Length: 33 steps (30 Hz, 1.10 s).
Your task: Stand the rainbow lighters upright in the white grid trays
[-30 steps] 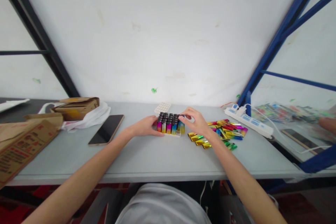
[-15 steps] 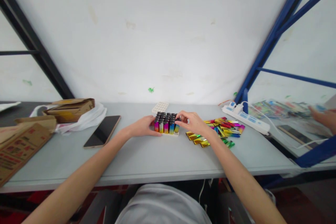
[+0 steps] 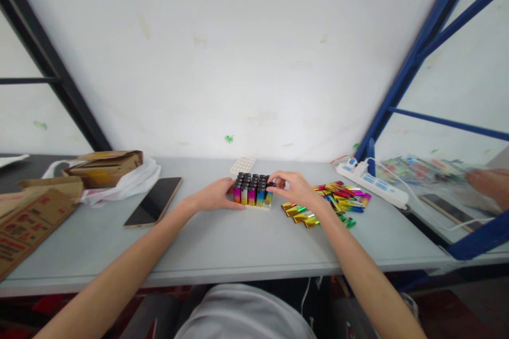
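Bracing the block of lighters at table centre, my left hand cups its 9 o'clock side; my right hand pinches one lighter at 3 o'clock. Loose lighters further toward 3; phone toward 9.

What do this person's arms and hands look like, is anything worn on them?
Both forearms are bare up to the frame's lower edge: no sleeves show. The left hand and right hand wear no gloves, and no watch, ring or bracelet is visible. A light grey garment covers the body below.
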Available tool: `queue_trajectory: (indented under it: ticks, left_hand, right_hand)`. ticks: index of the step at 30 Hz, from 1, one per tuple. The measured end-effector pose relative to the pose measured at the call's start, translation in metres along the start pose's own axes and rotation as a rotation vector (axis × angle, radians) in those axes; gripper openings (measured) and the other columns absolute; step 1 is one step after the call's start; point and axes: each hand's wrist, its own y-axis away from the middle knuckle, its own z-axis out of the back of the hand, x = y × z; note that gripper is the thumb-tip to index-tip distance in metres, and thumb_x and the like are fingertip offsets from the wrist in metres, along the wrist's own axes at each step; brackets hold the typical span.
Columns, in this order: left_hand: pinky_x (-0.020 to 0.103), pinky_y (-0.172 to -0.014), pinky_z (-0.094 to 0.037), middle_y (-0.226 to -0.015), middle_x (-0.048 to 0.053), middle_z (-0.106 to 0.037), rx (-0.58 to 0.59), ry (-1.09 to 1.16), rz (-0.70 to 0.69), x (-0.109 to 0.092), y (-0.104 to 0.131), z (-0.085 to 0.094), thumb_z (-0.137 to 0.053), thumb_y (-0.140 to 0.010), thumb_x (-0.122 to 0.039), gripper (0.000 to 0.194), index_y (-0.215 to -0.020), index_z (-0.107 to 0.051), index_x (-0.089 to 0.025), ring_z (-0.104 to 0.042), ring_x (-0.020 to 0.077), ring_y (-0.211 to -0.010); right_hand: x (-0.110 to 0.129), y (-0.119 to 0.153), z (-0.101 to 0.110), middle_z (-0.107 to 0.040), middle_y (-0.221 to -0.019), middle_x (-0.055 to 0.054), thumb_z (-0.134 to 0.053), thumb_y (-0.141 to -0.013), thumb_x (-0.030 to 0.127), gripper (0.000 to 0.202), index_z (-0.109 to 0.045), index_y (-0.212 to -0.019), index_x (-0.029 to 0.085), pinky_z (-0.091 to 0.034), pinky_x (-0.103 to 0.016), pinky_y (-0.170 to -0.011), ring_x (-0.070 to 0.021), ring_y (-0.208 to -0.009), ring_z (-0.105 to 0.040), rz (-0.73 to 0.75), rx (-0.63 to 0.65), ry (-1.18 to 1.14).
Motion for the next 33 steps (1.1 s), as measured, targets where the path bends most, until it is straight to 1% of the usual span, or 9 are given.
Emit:
queue_trajectory:
  ticks: [4, 10, 15, 19, 23, 26, 33]
  left_hand:
    - [0.037, -0.088, -0.050, -0.108, 0.011, -0.070, 0.016, -0.012, 0.015, 0.0003, -0.0005, 0.0002, -0.070, -0.070, -0.071, 0.067, -0.107, -0.064, -0.016, -0.065, 0.0306, -0.098]
    - [0.035, -0.082, -0.050, -0.101, 0.010, -0.069, 0.029, -0.053, 0.010, -0.0001, -0.0003, 0.0009, -0.068, -0.072, -0.073, 0.065, -0.103, -0.064, -0.015, -0.065, 0.0306, -0.095]
    - [0.034, -0.081, -0.051, -0.103, 0.009, -0.070, 0.009, -0.019, 0.001, -0.0020, 0.0004, 0.0020, -0.069, -0.072, -0.071, 0.063, -0.103, -0.064, -0.017, -0.066, 0.0296, -0.094]
    - [0.035, -0.082, -0.051, -0.100, 0.010, -0.069, 0.010, -0.031, -0.009, -0.0005, 0.0002, 0.0011, -0.069, -0.072, -0.071, 0.062, -0.102, -0.065, -0.017, -0.065, 0.0297, -0.093]
    - [0.036, -0.086, -0.050, -0.101, 0.009, -0.069, -0.001, -0.035, -0.019, 0.0024, -0.0012, -0.0014, -0.069, -0.071, -0.072, 0.064, -0.103, -0.066, -0.017, -0.065, 0.0299, -0.094]
    - [0.036, -0.087, -0.050, -0.104, 0.009, -0.070, -0.015, -0.022, -0.011, 0.0028, -0.0017, -0.0023, -0.070, -0.069, -0.073, 0.067, -0.105, -0.066, -0.017, -0.065, 0.0302, -0.096]
    - [0.034, -0.084, -0.050, -0.108, 0.008, -0.071, -0.003, 0.025, 0.002, -0.0007, 0.0002, 0.0003, -0.072, -0.070, -0.070, 0.067, -0.111, -0.065, -0.018, -0.066, 0.0285, -0.094]
  right_hand:
    - [-0.0010, -0.0010, -0.0022, -0.065, -0.073, 0.001, -0.067, -0.091, 0.044, 0.027, -0.069, -0.103, 0.020, -0.045, -0.026, -0.067, -0.0147, -0.067, -0.058, 0.013, 0.042, -0.021]
    - [-0.0025, -0.0020, -0.0034, -0.066, -0.075, 0.000, -0.066, -0.093, 0.042, 0.026, -0.070, -0.104, 0.020, -0.046, -0.026, -0.069, -0.0147, -0.068, -0.059, 0.017, 0.024, 0.005]
    - [-0.0005, -0.0015, -0.0029, -0.069, -0.078, -0.001, -0.064, -0.093, 0.045, 0.028, -0.070, -0.105, 0.020, -0.046, -0.026, -0.069, -0.0154, -0.069, -0.060, 0.031, 0.033, 0.005]
    - [0.0022, -0.0014, -0.0025, -0.070, -0.082, -0.002, -0.062, -0.095, 0.044, 0.026, -0.070, -0.103, 0.021, -0.046, -0.026, -0.070, -0.0150, -0.069, -0.060, 0.049, 0.027, 0.014]
    - [0.0009, -0.0018, -0.0033, -0.069, -0.078, -0.002, -0.061, -0.095, 0.046, 0.028, -0.070, -0.105, 0.021, -0.046, -0.027, -0.069, -0.0159, -0.068, -0.060, 0.051, 0.015, 0.054]
    - [0.0001, -0.0015, -0.0020, -0.067, -0.074, -0.001, -0.061, -0.095, 0.046, 0.029, -0.070, -0.106, 0.021, -0.046, -0.027, -0.068, -0.0159, -0.067, -0.059, 0.038, 0.052, 0.051]
    - [0.0017, 0.0003, 0.0065, -0.070, -0.077, -0.001, -0.063, -0.094, 0.046, 0.030, -0.074, -0.103, 0.020, -0.046, -0.025, -0.067, -0.0157, -0.068, -0.061, -0.011, 0.159, -0.049]
